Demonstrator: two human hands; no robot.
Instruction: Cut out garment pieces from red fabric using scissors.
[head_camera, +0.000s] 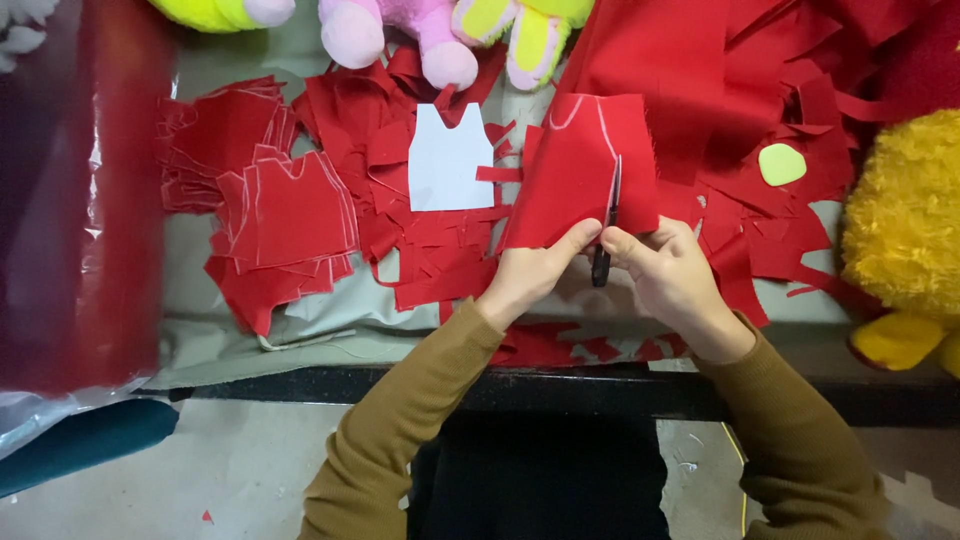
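Red cloth with chalk lines sat held up over the bench's near-middle, bottom edge pinched by left hand, thumb and fingers pressed together on it. Right hand was wrapped around scissors, blades running up into the cloth along the right chalk line; blades looked nearly shut. Hands just beside each other, close to the bench's near edge.

Left of the cloth: white paper pattern lying flat on red scraps. Further left, stack of cut red pieces, chalk outlines up. Yellow-green foam shape lay on scraps toward the right. Pink plush at the far edge, yellow plush at the right edge. Containers: none visible; everything lay loose on the bench cover.
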